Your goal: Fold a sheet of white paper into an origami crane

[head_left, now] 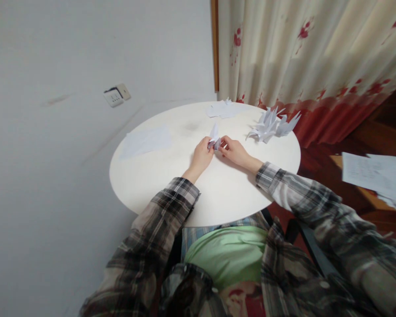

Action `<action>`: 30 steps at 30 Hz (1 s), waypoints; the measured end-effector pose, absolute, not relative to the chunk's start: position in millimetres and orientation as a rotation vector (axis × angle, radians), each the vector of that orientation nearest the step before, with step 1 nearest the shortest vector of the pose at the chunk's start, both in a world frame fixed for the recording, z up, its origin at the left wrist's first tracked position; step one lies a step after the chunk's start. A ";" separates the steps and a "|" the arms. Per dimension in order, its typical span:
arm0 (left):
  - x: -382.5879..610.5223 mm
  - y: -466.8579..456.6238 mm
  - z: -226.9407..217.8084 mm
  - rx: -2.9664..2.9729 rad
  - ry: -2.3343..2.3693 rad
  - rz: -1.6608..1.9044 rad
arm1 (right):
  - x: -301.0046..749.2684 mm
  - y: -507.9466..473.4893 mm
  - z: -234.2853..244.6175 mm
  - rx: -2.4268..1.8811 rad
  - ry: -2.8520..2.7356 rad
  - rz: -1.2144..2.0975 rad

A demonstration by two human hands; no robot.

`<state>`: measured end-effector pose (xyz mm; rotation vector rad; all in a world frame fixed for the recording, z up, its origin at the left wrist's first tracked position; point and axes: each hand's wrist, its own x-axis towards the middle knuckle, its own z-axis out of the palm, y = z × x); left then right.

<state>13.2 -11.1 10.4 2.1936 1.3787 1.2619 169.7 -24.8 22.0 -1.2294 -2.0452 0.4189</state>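
Over the middle of the round white table (171, 180), a small piece of white origami paper (214, 132) is held between both hands, one pointed flap standing up. My left hand (202, 154) pinches it from the left, its fingers closed around the lower folds. On the other side, the thumb and fingertips of my right hand (234, 152) are closed on its right edge. The fingers partly hide the folds. To the right of my right hand lies a pile of folded paper figures (267, 125) with pointed tips, which look like origami cranes.
White paper sheets (222, 110) lie at the table's far edge, with a small folded piece on them. Another pale sheet (147, 140) lies at the left. Papers (376, 176) rest on a wooden surface at the right. A wall (69, 145) and a curtain (284, 57) border the table.
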 end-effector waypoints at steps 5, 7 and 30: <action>13.5 -10.7 10.4 2.199 1.364 1.245 | 170.0 -23.3 21.5 -1.240 -2.073 0.421; 13.6 -11.0 10.1 2.186 1.337 1.241 | 170.2 -22.9 21.2 -1.241 -2.094 0.424; 14.4 -12.1 9.4 2.199 1.312 1.186 | 170.7 -24.0 22.3 -1.240 -2.122 0.415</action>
